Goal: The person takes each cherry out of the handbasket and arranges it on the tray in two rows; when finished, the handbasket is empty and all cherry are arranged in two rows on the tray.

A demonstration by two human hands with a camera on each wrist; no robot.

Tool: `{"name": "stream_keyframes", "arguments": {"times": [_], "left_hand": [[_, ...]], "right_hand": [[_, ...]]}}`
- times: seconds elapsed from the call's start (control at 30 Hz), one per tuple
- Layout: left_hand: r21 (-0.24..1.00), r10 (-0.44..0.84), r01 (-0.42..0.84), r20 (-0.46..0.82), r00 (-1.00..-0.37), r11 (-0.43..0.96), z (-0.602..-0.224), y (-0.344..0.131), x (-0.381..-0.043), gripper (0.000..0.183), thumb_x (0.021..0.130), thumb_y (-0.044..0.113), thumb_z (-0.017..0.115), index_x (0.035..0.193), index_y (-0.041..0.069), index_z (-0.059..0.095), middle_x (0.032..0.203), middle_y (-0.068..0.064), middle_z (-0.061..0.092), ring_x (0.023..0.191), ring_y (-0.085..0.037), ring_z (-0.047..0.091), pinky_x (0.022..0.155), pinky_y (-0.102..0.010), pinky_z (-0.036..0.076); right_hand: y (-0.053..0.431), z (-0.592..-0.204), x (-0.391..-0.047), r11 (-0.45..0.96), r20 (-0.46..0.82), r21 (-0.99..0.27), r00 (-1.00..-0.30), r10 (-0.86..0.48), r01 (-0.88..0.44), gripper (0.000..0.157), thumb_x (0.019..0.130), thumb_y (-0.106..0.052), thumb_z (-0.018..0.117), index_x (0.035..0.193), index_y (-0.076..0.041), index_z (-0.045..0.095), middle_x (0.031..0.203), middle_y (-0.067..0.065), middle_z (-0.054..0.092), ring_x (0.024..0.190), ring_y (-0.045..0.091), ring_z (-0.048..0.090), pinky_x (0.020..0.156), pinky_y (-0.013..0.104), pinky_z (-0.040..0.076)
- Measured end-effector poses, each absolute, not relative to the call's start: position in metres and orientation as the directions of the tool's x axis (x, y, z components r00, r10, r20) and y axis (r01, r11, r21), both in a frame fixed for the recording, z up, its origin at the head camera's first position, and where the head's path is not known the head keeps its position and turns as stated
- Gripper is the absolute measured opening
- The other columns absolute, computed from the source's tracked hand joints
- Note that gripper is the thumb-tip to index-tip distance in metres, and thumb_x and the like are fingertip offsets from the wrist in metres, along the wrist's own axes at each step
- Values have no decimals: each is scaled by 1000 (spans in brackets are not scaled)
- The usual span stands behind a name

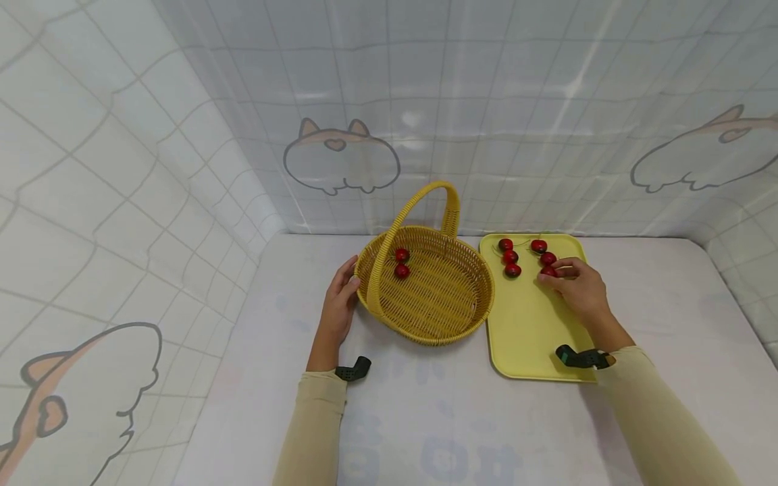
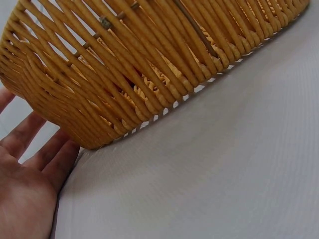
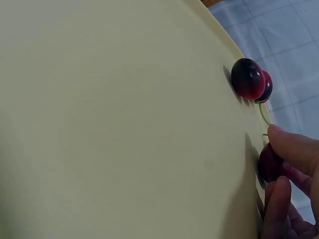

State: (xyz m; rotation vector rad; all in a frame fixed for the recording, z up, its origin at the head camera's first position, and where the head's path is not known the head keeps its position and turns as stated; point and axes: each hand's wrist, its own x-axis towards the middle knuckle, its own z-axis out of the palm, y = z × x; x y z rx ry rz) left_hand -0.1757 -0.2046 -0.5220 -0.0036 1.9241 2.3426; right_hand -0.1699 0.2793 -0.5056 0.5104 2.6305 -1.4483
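My left hand [image 1: 341,301] rests against the left side of the yellow woven basket [image 1: 425,341]. In the left wrist view its fingers [image 2: 22,134] lie nearly straight along the basket wall [image 2: 144,55]. Two dark red cherries [image 1: 402,271] lie inside the basket, towards its left. Over the yellow tray [image 1: 535,331], my right hand [image 1: 580,290] pinches a cherry [image 1: 549,271] between thumb and fingers; this cherry [image 3: 270,164] is partly covered by them in the right wrist view. Just behind it on the tray are two more cherries [image 1: 548,258].
Three cherries [image 1: 512,257] with thin stems form a row at the tray's back left. The basket's tall handle [image 1: 398,223] arches over it, and its right rim stands close to the tray. A tiled-print curtain [image 1: 486,135] rises behind the white table [image 1: 425,418].
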Motion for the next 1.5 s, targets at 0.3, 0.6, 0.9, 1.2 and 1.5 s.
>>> {"name": "stream_keyframes", "arguments": {"times": [0.3, 0.6, 0.9, 1.2, 1.5], "left_hand": [[976, 84, -80, -64, -994, -201, -522, -204, -175, 50, 105, 27, 57, 154, 23, 46, 150, -4, 48, 139, -18, 46, 107, -22, 43], [977, 88, -75, -59, -994, -200, -521, -203, -174, 50, 106, 26, 56, 155, 22, 44, 152, -6, 46, 138, -18, 47, 106, -23, 43], [981, 85, -83, -69, -994, -175, -520, -204, -175, 51, 106, 24, 54, 156, 20, 42, 154, -8, 45, 137, -15, 47, 107, -23, 42], [980, 84, -76, -62, -995, -186, -520, -203, -174, 50, 106, 25, 55, 155, 22, 44, 153, -7, 45, 138, -17, 46, 106, -22, 43], [981, 85, -67, -52, -995, -183, -521, -204, -175, 51, 106, 26, 55, 155, 21, 44, 153, -6, 46, 138, -16, 47, 106, -22, 43]], "right_hand": [[279, -506, -171, 473, -260, -809, -934, 245, 349, 65, 88, -48, 78, 132, -6, 57, 121, 9, 58, 84, 6, 56, 68, 13, 52], [276, -504, -170, 480, -261, -800, -929, 262, 360, 64, 87, -46, 79, 132, -6, 58, 112, 4, 58, 81, 5, 55, 67, 14, 52], [276, -502, -168, 479, -245, -807, -934, 258, 344, 64, 87, -47, 79, 131, -6, 59, 109, 2, 57, 77, 3, 57, 66, 16, 53], [280, -493, -164, 453, -208, -832, -936, 283, 322, 60, 89, -48, 77, 131, -9, 59, 102, 3, 47, 65, 5, 62, 61, 20, 51], [279, -472, -166, 287, -186, -916, -931, 314, 279, 34, 97, -50, 65, 117, -22, 64, 99, 4, 56, 71, 11, 62, 64, 19, 56]]}}
